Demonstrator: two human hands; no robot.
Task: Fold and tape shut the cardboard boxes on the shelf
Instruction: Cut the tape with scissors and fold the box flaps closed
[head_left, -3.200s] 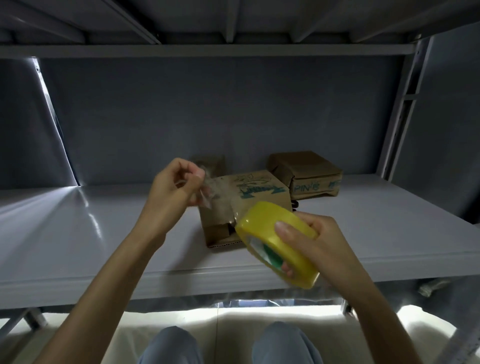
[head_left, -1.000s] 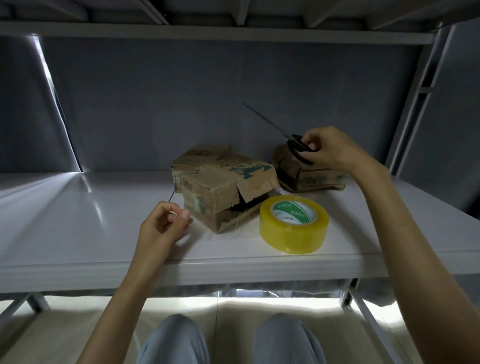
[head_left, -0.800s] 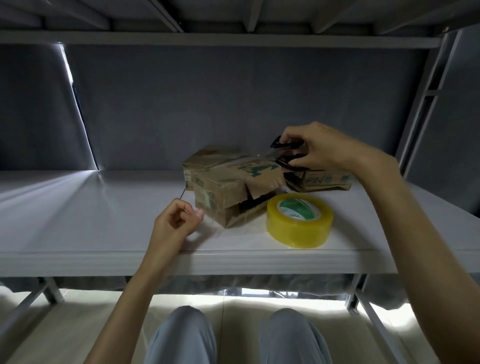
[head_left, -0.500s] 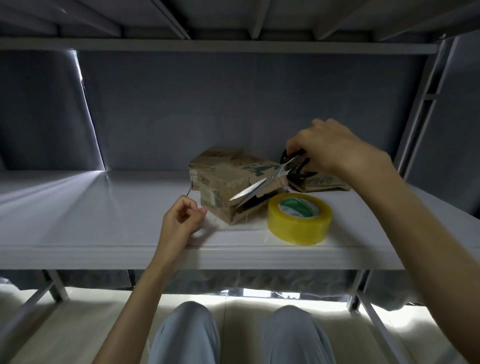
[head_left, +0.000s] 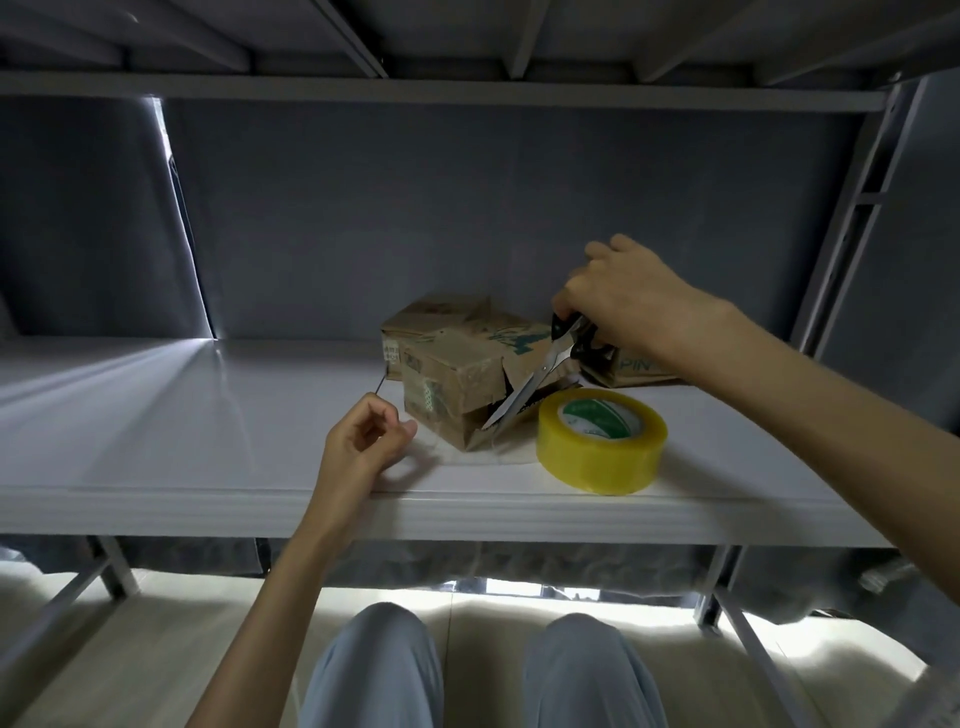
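Presently, right hand (head_left: 631, 293): fingers curled through the black handles of a pair of scissors (head_left: 540, 371), blades parted and angled down-left over the front cardboard box (head_left: 457, 387), tips low at its right lower corner. Left hand (head_left: 363, 441): thumb and forefinger pinched together at the front edge of the shelf (head_left: 156, 415), apparently on a strip of clear tape running toward the box; the tape itself is too faint to confirm. Front cardboard box: mid-shelf, brown, green print, a flap torn and hanging open on its right side. Second box (head_left: 431, 314): touching behind it. Third box (head_left: 631, 366): behind the right hand, lettered. Roll of yellow packing tape (head_left: 602, 447): lying flat just right of the front box, near the shelf's front edge.
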